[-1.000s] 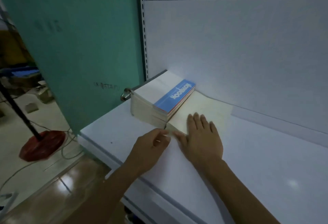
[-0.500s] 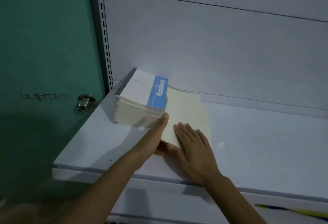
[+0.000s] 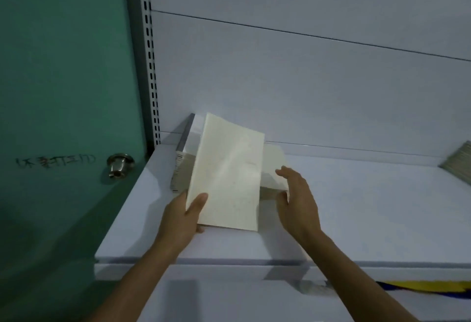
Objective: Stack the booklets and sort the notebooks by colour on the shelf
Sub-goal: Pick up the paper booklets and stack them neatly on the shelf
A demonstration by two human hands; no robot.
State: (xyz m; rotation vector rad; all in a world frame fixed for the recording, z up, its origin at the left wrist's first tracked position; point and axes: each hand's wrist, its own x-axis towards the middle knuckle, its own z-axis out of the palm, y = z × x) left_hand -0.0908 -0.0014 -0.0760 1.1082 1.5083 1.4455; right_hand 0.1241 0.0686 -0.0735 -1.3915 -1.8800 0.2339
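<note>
My left hand point(image 3: 182, 216) grips the near left corner of a cream booklet point(image 3: 229, 174), thumb on top, and holds it tilted above the white shelf point(image 3: 356, 207). The raised booklet covers most of a thick stack of booklets point(image 3: 182, 166) that stands in the shelf's back left corner; only the stack's left side shows. Another cream booklet point(image 3: 274, 166) lies flat to the right of the stack. My right hand point(image 3: 297, 200) hovers beside the lifted booklet with its fingers spread and relaxed, holding nothing.
A green door point(image 3: 63, 92) with a metal knob point(image 3: 119, 165) stands left of the slotted shelf upright point(image 3: 150, 67). Another pile of paper goods point(image 3: 458, 160) sits at the far right of the shelf. Something yellow and blue point(image 3: 420, 288) lies on the lower level.
My left hand has picked the cream booklet up off the shelf and swung it left over the stack. My right hand has lifted off it. The camera moved closer.
</note>
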